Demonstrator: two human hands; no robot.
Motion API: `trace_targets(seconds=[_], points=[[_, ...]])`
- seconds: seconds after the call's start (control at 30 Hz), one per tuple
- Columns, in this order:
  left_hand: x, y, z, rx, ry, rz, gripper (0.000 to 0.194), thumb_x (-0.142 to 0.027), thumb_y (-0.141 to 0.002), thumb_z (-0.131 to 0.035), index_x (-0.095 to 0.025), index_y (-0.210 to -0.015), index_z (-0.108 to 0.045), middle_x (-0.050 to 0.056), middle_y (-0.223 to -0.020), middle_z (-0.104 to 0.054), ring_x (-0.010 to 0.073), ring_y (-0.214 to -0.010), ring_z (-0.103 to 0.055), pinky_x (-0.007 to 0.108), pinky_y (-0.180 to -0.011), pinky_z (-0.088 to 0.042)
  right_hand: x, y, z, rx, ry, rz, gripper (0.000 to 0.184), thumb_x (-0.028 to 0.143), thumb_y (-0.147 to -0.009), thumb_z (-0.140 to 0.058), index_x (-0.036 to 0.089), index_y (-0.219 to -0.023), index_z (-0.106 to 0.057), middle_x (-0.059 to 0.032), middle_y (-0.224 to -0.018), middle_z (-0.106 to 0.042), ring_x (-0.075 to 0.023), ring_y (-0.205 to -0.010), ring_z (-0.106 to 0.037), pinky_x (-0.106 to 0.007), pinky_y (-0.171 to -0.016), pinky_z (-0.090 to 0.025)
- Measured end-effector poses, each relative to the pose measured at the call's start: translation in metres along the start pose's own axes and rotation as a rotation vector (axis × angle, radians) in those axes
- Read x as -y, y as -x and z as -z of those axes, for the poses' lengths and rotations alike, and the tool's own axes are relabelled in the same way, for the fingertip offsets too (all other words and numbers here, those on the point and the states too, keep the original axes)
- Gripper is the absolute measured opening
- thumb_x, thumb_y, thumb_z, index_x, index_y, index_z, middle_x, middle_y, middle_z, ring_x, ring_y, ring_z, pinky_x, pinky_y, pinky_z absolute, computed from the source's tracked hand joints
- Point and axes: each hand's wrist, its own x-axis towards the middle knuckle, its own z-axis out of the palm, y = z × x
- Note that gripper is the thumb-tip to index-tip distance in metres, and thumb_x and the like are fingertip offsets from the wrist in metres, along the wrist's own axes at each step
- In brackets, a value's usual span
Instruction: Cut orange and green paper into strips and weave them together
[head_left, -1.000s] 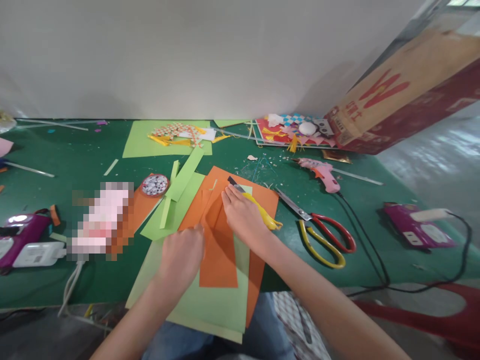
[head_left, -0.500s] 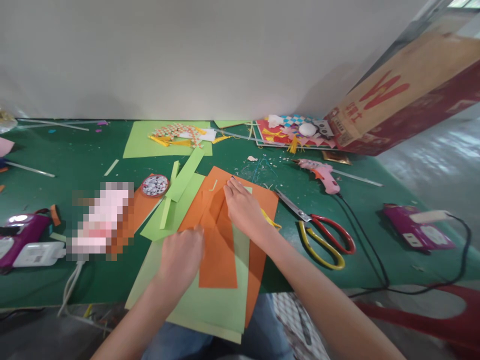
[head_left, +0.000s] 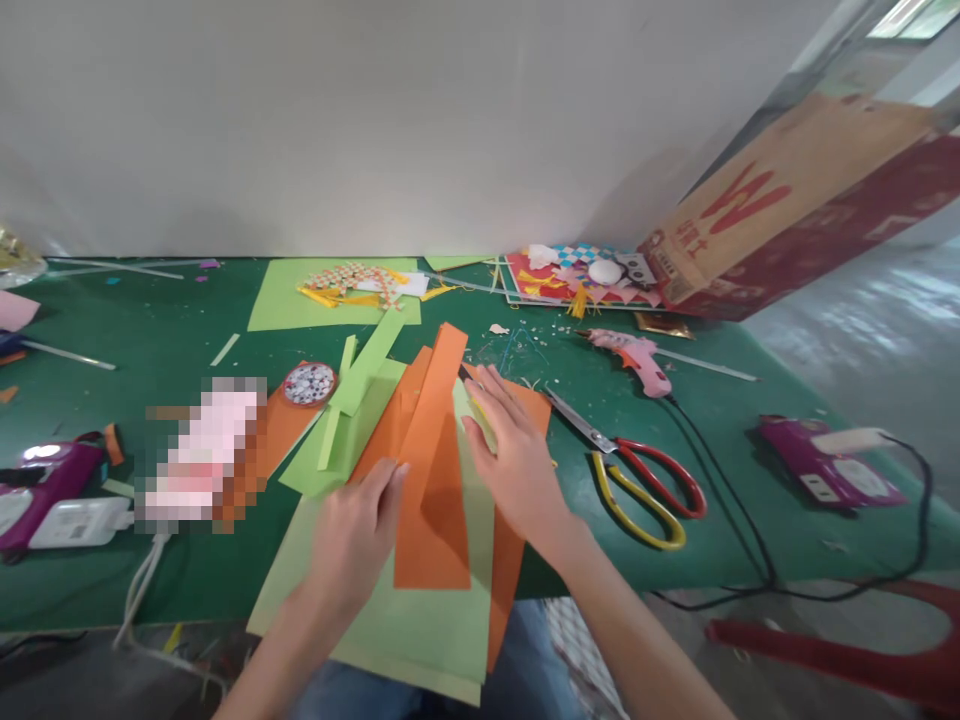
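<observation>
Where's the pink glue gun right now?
In the head view, the pink glue gun lies on the green table, to the right of the right hand, just beyond the scissors.

The table is green, the strip orange, the glue gun pink. Scissors have red and yellow handles; one scrap is blue-and-white checked.

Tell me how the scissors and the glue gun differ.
The scissors have one red and one yellow handle; the glue gun is mostly pink. The scissors have metal blades and no cord, while a black cord runs from the glue gun. The scissors look longer than the glue gun. Both lie on the green table.
</observation>
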Motion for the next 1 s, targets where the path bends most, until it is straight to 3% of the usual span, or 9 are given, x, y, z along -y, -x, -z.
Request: trace_targets(seconds=[0.03,0.1,0.17,0.27,0.37,0.53,0.73,1.0], points=[[0.000,0.002,-0.001,-0.050,0.045,-0.003,0.034,-0.035,-0.089,-0.031,-0.021,-0.058,-0.031,-0.006,-0.047,-0.027,0.0095,-0.039,-0.028,0.024,-0.044,-0.020,0.005,0.005,0.004,-0.004,-0.089,-0.094,0.036,0.029,-0.087,-0.043,0.017,-0.118,-0.058,-0.0131,-0.128,-0.056,-0.0255,-0.123,-0.048,-0.046,-0.099,-0.042],[-0.002,0.006,-0.004,-0.087,0.112,0.000,0.033,-0.035,-0.088,-0.032,-0.021,-0.058,-0.030,-0.006,-0.047,-0.029,0.0091,-0.039,-0.031,0.022,-0.043,-0.023,0.014,0.013,0.010,0.187,-0.329,-0.280,0.033,0.039,-0.083,-0.050,0.017,-0.105,-0.063,-0.0113,-0.109,-0.067,-0.0234,-0.098,-0.063,-0.037,-0.081,-0.052],[-0.004,0.008,-0.004,-0.051,0.160,0.016,0.032,-0.034,-0.088,-0.032,-0.021,-0.058,-0.031,-0.006,-0.047,-0.029,0.0089,-0.039,-0.035,0.021,-0.044,-0.026,0.022,0.019,0.013,0.389,-0.475,-0.357,0.025,0.039,-0.077,-0.057,0.017,-0.086,-0.065,-0.0061,-0.088,-0.070,-0.0188,-0.079,-0.065,-0.029,-0.069,-0.051],[-0.006,0.010,-0.002,0.034,0.238,0.041,0.031,-0.035,-0.087,-0.034,-0.022,-0.059,-0.031,-0.006,-0.047,-0.032,0.0089,-0.039,-0.040,0.020,-0.044,-0.031,0.028,0.023,0.014,0.506,-0.497,-0.375,0.022,0.036,-0.072,-0.062,0.017,-0.062,-0.059,0.0000,-0.061,-0.061,-0.0126,-0.058,-0.054,-0.024,-0.054,-0.042],[-0.008,0.011,0.003,0.137,0.372,0.057,0.032,-0.039,-0.084,-0.043,-0.021,-0.059,-0.036,-0.005,-0.048,-0.047,0.0101,-0.046,-0.051,0.019,-0.046,-0.038,0.028,0.024,0.012,0.520,-0.541,-0.426,0.026,0.038,-0.072,-0.062,0.017,-0.058,-0.058,0.0007,-0.052,-0.054,-0.0121,-0.052,-0.049,-0.024,-0.048,-0.036],[-0.008,0.016,0.008,0.335,0.550,0.111,0.026,-0.036,-0.082,-0.050,-0.018,-0.064,-0.054,0.000,-0.060,-0.065,0.0135,-0.059,-0.063,0.021,-0.056,-0.047,0.027,0.027,0.012,0.539,-0.666,-0.501,0.028,0.043,-0.069,-0.066,0.016,-0.062,-0.063,-0.0025,-0.058,-0.061,-0.0155,-0.060,-0.056,-0.026,-0.053,-0.041],[-0.007,0.020,0.018,0.437,0.498,0.117,0.028,-0.033,-0.082,-0.048,-0.018,-0.059,-0.051,-0.002,-0.051,-0.061,0.0116,-0.049,-0.058,0.020,-0.053,-0.044,0.025,0.023,0.016,0.552,-0.800,-0.591,0.025,0.040,-0.060,-0.070,0.015,-0.063,-0.065,-0.0040,-0.065,-0.066,-0.0156,-0.064,-0.059,-0.028,-0.061,-0.045],[0.009,0.026,0.035,0.598,0.544,0.164,0.029,-0.033,-0.079,-0.049,-0.019,-0.054,-0.045,-0.003,-0.046,-0.055,0.0103,-0.045,-0.053,0.020,-0.051,-0.043,0.010,0.006,0.030,0.435,-0.746,-0.633,0.023,0.036,-0.055,-0.073,0.015,-0.058,-0.066,-0.0038,-0.057,-0.064,-0.0103,-0.051,-0.049,-0.025,-0.048,-0.034]])
